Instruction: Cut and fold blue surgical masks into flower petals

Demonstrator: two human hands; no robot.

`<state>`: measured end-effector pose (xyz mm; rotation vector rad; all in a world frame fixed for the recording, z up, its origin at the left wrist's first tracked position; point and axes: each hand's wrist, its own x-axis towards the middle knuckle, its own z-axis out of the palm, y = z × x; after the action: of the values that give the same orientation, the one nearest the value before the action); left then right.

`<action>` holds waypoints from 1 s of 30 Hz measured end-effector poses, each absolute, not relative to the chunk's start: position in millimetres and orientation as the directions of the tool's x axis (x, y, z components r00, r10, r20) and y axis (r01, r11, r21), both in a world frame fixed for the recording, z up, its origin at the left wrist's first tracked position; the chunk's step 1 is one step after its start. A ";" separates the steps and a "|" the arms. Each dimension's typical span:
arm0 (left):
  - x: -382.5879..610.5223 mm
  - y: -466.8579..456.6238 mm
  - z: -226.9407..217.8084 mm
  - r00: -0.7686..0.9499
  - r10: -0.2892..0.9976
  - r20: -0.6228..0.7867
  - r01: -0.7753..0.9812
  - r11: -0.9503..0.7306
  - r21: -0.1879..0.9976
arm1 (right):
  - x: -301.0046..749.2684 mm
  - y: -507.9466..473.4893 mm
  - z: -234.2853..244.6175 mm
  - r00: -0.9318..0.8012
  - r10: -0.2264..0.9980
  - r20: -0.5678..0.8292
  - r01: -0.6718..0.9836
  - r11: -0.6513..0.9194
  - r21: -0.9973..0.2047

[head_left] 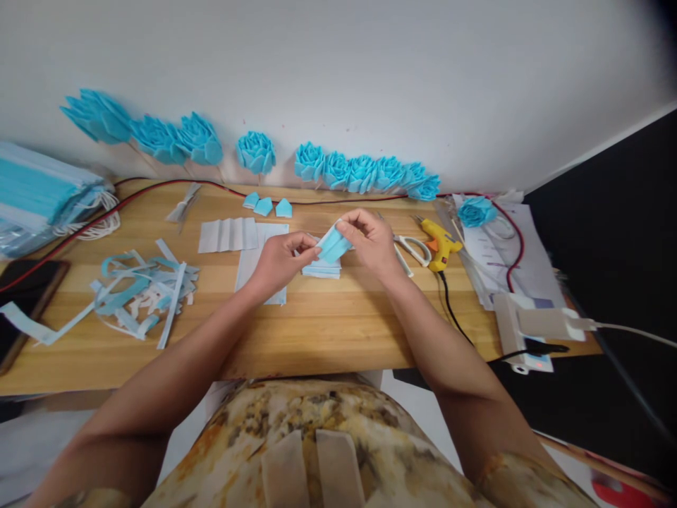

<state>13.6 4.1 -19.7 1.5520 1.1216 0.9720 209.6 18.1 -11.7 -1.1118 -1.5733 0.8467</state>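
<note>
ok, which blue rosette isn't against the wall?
The far-right rosette: it lies on the white papers, right of the yellow glue gun. All the others stand in a row against the wall.

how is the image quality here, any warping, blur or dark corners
Head view: wide-angle warping bows the table edge; the top right corner goes dark; light is soft and even, with no glare; the left hand, right hand and the blue piece they pinch are fairly sharp, the mask stack at far left softer.

Light-blue fabric piece (333,245), yellow glue gun (440,244)
</note>
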 end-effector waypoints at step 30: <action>8.3 10.3 -19.5 0.102 0.988 0.119 -0.076 -0.112 0.991 | 199.0 12.7 -15.8 -0.270 0.933 0.239 0.202 0.297 -0.933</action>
<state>8.3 10.3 -19.5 1.2893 1.0226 1.2456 199.0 12.7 -15.8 -1.0420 -1.6864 1.0442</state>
